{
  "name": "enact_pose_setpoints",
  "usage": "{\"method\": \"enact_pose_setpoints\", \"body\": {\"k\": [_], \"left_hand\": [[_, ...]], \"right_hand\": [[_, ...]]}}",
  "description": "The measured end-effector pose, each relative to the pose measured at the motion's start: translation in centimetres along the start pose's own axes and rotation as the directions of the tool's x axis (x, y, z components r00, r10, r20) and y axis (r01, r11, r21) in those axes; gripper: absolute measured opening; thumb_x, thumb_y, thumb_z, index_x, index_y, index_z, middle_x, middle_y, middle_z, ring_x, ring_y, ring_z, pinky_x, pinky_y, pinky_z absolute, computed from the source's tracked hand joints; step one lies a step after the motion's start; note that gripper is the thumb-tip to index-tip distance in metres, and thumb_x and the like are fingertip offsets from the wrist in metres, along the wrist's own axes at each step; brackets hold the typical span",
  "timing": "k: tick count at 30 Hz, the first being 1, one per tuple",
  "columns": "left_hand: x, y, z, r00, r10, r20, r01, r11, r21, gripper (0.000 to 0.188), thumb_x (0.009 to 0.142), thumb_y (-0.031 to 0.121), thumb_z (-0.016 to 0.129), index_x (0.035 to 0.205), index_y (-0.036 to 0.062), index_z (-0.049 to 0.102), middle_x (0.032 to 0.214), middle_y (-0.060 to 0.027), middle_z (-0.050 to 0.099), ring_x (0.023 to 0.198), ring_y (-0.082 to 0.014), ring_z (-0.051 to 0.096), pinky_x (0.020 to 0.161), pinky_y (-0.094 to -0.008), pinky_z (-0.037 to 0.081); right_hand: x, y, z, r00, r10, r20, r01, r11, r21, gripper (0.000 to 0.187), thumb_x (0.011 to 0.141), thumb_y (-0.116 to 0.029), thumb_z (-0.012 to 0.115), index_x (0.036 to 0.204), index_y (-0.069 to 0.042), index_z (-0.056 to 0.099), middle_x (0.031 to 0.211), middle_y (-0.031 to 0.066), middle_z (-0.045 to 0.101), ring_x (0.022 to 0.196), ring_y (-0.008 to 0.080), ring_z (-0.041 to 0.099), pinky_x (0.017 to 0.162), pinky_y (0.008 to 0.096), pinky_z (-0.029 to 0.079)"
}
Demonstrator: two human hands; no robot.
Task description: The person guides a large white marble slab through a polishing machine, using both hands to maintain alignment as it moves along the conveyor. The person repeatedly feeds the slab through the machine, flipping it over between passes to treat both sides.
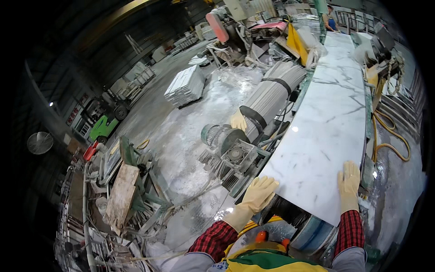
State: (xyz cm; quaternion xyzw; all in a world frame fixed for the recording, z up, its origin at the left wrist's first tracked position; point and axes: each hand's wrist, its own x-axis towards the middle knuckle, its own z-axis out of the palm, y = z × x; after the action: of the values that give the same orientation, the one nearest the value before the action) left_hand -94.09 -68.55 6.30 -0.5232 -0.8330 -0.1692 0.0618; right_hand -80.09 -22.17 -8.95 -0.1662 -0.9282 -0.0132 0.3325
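Note:
A long white marble slab with grey veins lies on a conveyor and runs away from me. My left hand, in a cream rubber glove, rests at the slab's near left corner with the fingers stretched toward the stone. On the opposite side, my right hand, gloved alike, lies with straight fingers along the near right edge. Neither hand is wrapped round anything. Below the slab's near end, the conveyor's end roller and dark belt show in part.
Left of the conveyor stands a dusty motor. Behind it is a ribbed grey roll with a loose cream glove. A yellow hose hangs at right. Farther off are a slab stack, a green forklift and a person.

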Motion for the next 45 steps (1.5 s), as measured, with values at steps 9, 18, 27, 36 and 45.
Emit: {"method": "enact_pose_setpoints", "body": {"k": [9, 18, 27, 36, 45], "left_hand": [[4.9, -4.3, 4.1, 0.990, 0.096, 0.103, -0.092, 0.994, -0.052, 0.055, 0.107, 0.034, 0.073, 0.157, 0.0147, 0.061, 0.153, -0.0193, 0.060, 0.142, -0.0430, 0.056, 0.119, -0.0553, 0.044], [10.3, -8.0, 8.7, 0.971, 0.235, -0.031, -0.234, 0.972, 0.033, 0.058, 0.101, 0.038, 0.077, 0.153, 0.0159, 0.065, 0.158, -0.0192, 0.063, 0.145, -0.0409, 0.058, 0.120, -0.0582, 0.041], [10.9, -7.1, 7.2, 0.981, 0.195, 0.002, -0.195, 0.981, 0.013, 0.052, 0.103, 0.033, 0.074, 0.150, 0.0140, 0.066, 0.159, -0.0173, 0.064, 0.147, -0.0419, 0.057, 0.124, -0.0586, 0.040], [10.9, -7.6, 7.9, 0.982, 0.185, 0.024, -0.186, 0.981, 0.052, 0.054, 0.103, 0.029, 0.073, 0.154, 0.0139, 0.064, 0.161, -0.0172, 0.063, 0.147, -0.0422, 0.059, 0.125, -0.0615, 0.040], [10.7, -7.6, 8.0, 0.981, 0.164, 0.101, -0.170, 0.984, 0.053, 0.051, 0.107, 0.026, 0.069, 0.155, 0.0131, 0.062, 0.163, -0.0189, 0.061, 0.150, -0.0453, 0.057, 0.129, -0.0619, 0.038]], "right_hand": [[-5.2, -6.6, -6.9, 0.955, 0.237, 0.180, -0.235, 0.971, -0.033, 0.061, 0.101, -0.032, 0.074, 0.156, -0.006, 0.067, 0.162, 0.0234, 0.065, 0.152, 0.0451, 0.056, 0.133, 0.0590, 0.038], [-6.3, -10.4, -9.4, 0.958, 0.275, 0.080, -0.269, 0.960, -0.083, 0.055, 0.102, -0.029, 0.071, 0.150, -0.005, 0.070, 0.156, 0.0237, 0.068, 0.147, 0.0455, 0.060, 0.130, 0.0597, 0.042], [-4.6, -10.2, -10.1, 0.970, 0.206, 0.127, -0.200, 0.978, -0.056, 0.055, 0.102, -0.027, 0.073, 0.153, -0.006, 0.067, 0.158, 0.0240, 0.066, 0.149, 0.0453, 0.058, 0.130, 0.0597, 0.042], [-1.8, -8.1, -8.3, 0.969, 0.232, 0.083, -0.235, 0.972, 0.027, 0.054, 0.100, -0.026, 0.075, 0.150, -0.006, 0.070, 0.157, 0.0243, 0.067, 0.149, 0.0461, 0.059, 0.131, 0.0596, 0.042], [-1.6, -8.0, -8.6, 0.974, 0.222, 0.055, -0.225, 0.972, 0.065, 0.051, 0.100, -0.025, 0.074, 0.146, -0.005, 0.070, 0.154, 0.0216, 0.069, 0.147, 0.0424, 0.060, 0.131, 0.0577, 0.042]]}}
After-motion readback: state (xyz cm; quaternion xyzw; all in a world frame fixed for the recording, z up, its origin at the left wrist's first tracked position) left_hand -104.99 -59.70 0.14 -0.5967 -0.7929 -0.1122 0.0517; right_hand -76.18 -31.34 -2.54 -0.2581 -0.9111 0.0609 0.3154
